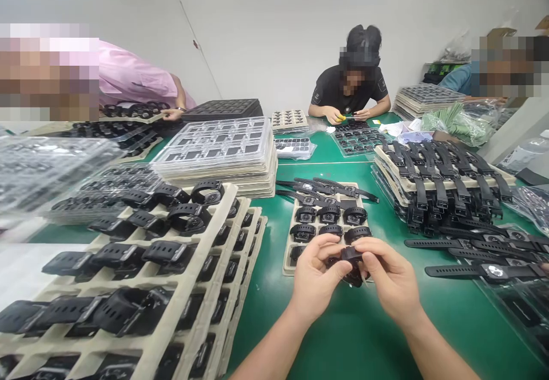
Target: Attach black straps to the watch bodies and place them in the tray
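Between my hands is a black smartwatch (pixel 352 254), its strap bent round into a loop. The fingers of my left hand (pixel 319 274) pinch its left side. On the other side, my right hand (pixel 388 277) grips the strap, thumb and forefinger pressed together; something thin and pale shows by that thumb, too small to name. Just beyond my hands lies a beige tray (pixel 288 263) with looped black watches (pixel 329 214) in its compartments. Several watches with straps laid out straight (pixel 326 188) rest across its far end.
Stacked beige trays of watches (pixel 171 254) rise at the left. Behind them stand clear plastic trays (pixel 214 140). At the right are stacked trays (pixel 446 174) draped with straight-strapped watches, and loose watches (pixel 493 254). Co-workers sit across and at both sides of the green table (pixel 334 334).
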Demonstrator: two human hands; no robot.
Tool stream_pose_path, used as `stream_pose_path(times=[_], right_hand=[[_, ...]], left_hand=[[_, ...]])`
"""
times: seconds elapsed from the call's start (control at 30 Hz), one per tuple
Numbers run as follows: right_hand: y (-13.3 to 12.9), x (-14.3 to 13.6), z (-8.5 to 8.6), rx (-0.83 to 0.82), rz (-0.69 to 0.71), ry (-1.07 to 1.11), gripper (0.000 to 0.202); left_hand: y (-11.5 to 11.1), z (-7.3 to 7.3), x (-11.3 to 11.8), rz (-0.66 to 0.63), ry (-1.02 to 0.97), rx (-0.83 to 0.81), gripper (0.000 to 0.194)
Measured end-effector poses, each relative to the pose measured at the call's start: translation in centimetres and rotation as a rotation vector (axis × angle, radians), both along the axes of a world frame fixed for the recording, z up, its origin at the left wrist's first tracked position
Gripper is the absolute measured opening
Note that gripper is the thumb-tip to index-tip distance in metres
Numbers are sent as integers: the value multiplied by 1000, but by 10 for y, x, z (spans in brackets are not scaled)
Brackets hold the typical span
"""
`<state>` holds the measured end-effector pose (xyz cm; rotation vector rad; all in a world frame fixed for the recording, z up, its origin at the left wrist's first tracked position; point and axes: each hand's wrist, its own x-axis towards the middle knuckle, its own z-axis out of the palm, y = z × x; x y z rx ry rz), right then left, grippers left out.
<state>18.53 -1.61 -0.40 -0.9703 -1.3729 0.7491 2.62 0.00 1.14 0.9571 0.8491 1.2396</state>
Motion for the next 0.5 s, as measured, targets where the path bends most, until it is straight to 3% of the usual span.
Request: stream_pose_path(times=[0.13,0.27,0.43,0.5], right_hand=[[2,0,-2,-41,-17,-49,13],[4,2,0,-82,-2,-148,15],[4,2,1,-106,-27,-31,19],[4,2,0,-143,-34,43,21]], left_hand=[[1,0,0,28,69,-44,32],[2,1,-2,50,192,20,23],[0,1,1,-33,38,-45,45],[0,-1,0,-59,11,-55,45]])
